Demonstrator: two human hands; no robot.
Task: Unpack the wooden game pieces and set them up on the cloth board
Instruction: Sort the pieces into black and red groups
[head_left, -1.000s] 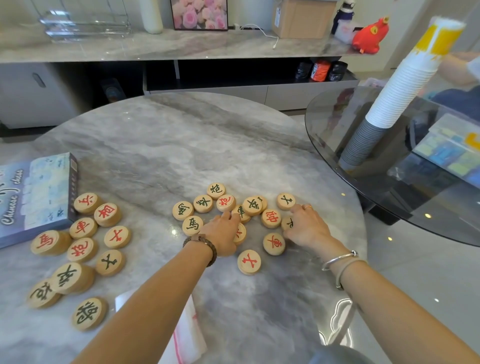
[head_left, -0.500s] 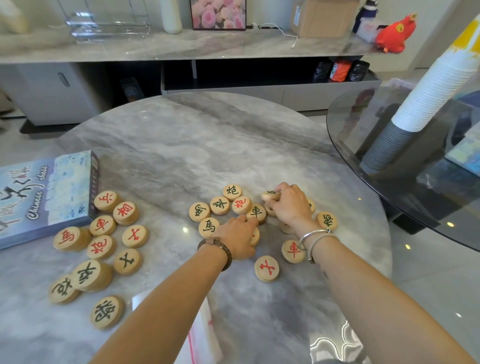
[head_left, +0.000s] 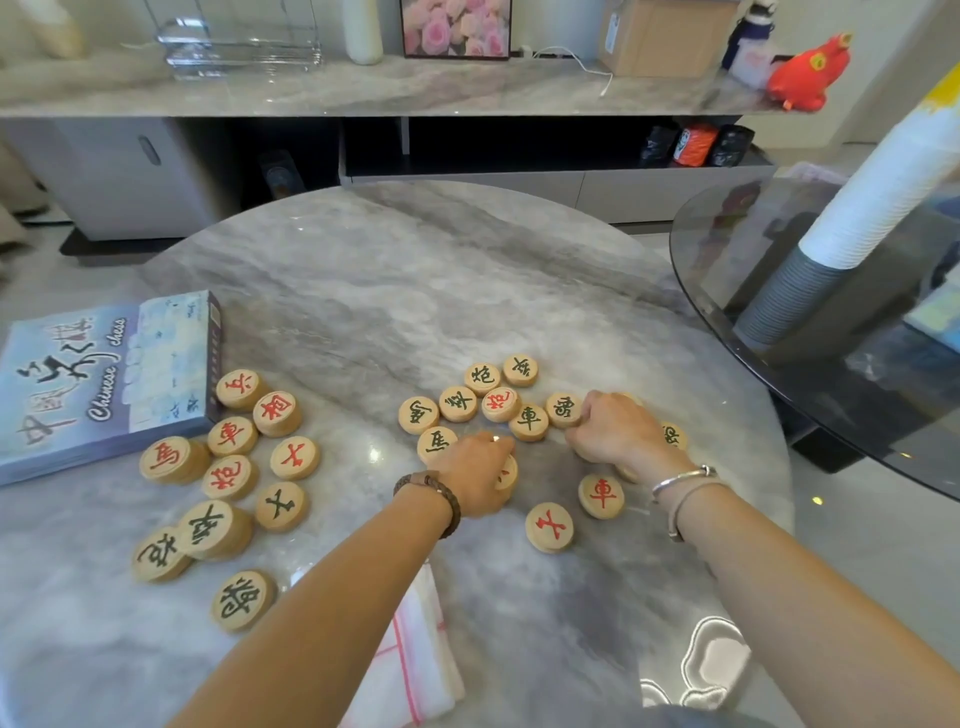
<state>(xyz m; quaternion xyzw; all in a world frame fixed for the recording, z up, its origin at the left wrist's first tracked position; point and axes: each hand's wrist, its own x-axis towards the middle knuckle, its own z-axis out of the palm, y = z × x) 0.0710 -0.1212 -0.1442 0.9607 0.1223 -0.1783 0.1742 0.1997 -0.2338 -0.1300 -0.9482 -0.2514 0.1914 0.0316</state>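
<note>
Round wooden game pieces (head_left: 529, 422) carved with red or black Chinese characters lie in two loose clusters on the grey marble table (head_left: 363, 291). One cluster sits beside a blue box (head_left: 104, 384) printed "Chinese chess". The right hand (head_left: 618, 434) pinches the edge of a black-lettered disc (head_left: 563, 409). The left hand (head_left: 475, 480) covers a red-marked piece (head_left: 508, 474) with bent fingers, and I cannot tell whether it grips. A folded white cloth (head_left: 415, 644) with red lines lies under the left forearm.

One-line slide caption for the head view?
Left hand and right hand among wooden chess pieces on marble table; game box at left, folded cloth board at near edge.
</note>
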